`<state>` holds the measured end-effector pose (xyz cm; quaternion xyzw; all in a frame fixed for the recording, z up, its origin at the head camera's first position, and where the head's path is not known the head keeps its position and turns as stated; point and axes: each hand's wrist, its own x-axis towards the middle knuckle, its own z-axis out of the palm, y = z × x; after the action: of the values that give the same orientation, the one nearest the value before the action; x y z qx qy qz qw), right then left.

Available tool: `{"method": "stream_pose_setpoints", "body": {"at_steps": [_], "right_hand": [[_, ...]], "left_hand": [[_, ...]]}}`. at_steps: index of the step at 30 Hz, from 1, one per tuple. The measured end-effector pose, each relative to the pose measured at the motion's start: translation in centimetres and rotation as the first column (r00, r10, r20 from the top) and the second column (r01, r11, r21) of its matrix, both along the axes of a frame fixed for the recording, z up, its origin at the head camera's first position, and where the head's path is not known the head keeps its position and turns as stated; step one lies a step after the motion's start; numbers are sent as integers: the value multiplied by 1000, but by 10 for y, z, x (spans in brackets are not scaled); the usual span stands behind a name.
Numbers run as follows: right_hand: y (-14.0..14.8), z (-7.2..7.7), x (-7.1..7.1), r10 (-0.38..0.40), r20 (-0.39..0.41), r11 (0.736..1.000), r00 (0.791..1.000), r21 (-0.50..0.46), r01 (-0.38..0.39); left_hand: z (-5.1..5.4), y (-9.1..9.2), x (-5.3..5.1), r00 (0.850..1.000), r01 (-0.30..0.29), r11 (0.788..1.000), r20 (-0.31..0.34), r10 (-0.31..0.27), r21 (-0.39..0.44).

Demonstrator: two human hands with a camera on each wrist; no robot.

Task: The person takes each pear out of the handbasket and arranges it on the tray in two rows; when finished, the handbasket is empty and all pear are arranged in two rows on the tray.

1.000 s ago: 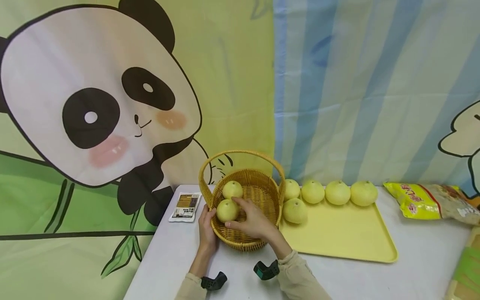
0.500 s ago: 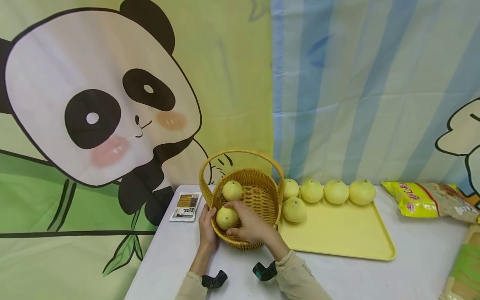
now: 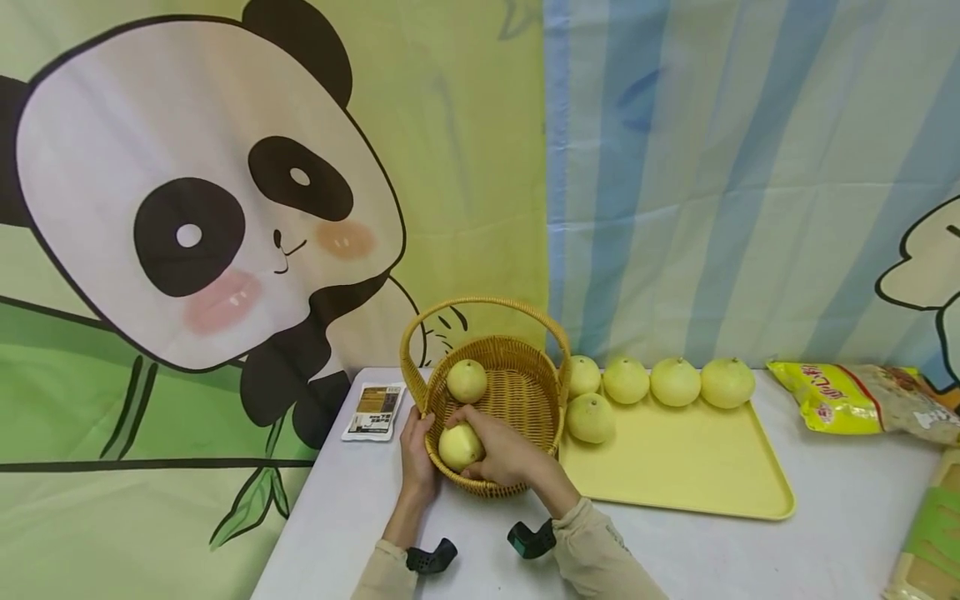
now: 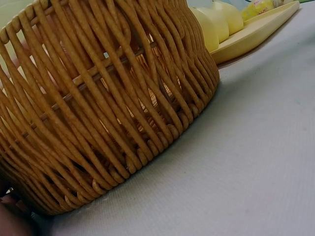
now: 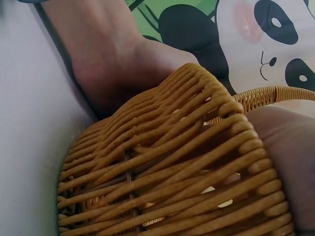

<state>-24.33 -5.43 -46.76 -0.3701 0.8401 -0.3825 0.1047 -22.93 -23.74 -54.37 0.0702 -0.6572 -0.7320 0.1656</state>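
Note:
A round yellow-green fruit [image 3: 460, 447] is in the near left part of a wicker basket [image 3: 536, 392]. Over its right side curls my right hand [image 3: 501, 450], gripping it. A second fruit [image 3: 467, 381] lies behind, against the basket's left wall. My left hand [image 3: 417, 454] holds the basket's left side at the rim, its fingertips partly hidden. In the left wrist view the woven wall [image 4: 118, 98] fills much of the picture. From the right wrist, the left hand [image 5: 123, 69] shows beyond the basket wall [image 5: 187, 162], while the gripped fruit is mostly concealed.
Right of the basket, a yellow tray [image 3: 690, 467] carries several similar fruits [image 3: 675, 382] along its back and left. A yellow snack bag [image 3: 832, 400] lies farther right. A small white-and-brown packet [image 3: 372, 412] is left of the basket. The arched handle [image 3: 487, 302] rises over the basket.
My right hand has moved slightly toward me, and its fingers have closed round the near fruit. That fruit has shifted nearer and tipped. The left hand stays at the basket.

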Motion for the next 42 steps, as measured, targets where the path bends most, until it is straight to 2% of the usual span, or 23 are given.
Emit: {"method": "stream_pose_setpoints", "body": {"at_steps": [5,8,10,13,17,22,27,30,32,34,36,38,40,42], "right_hand": [[1,-1,0,-38,-43,999,998,-33,37],[6,1,0,-70,-41,992,997,-108,65],[9,2,-1,-69,-2,981,998,-184,68],[15,1,-5,-35,103,948,994,-313,66],[22,1,-8,33,224,888,974,-455,74],[36,13,-8,95,264,833,960,-548,68],[55,32,-6,112,239,800,965,-598,55],[70,44,-5,137,176,765,975,-643,9],[81,53,-4,165,127,731,978,-681,-34],[92,61,-3,154,94,711,984,-702,-44],[103,68,-2,90,83,722,992,-692,-8],[117,74,-2,-20,90,754,996,-652,74],[132,75,-3,-144,94,794,985,-584,172],[149,74,-7,-238,87,819,967,-517,248]], "left_hand": [[0,1,-1,1000,-4,1000,-5,4,15],[0,2,-1,1000,1,1000,1,-1,17],[0,2,-1,1000,8,1000,2,-8,21],[-1,3,0,1000,6,1000,17,-7,14],[-4,2,-1,999,-15,1000,33,15,-2],[-6,1,-1,999,-5,1000,41,5,-1],[-5,0,2,999,-8,1000,45,7,17],[-3,1,4,999,5,1000,40,-5,21],[-2,1,4,999,14,1000,33,-15,28],[-1,1,3,999,16,1000,31,-16,26],[-1,1,2,999,13,1000,30,-14,20],[0,1,1,1000,12,1000,28,-12,18],[0,1,1,1000,10,1000,29,-11,13],[0,0,0,1000,10,1000,26,-10,14]]}}
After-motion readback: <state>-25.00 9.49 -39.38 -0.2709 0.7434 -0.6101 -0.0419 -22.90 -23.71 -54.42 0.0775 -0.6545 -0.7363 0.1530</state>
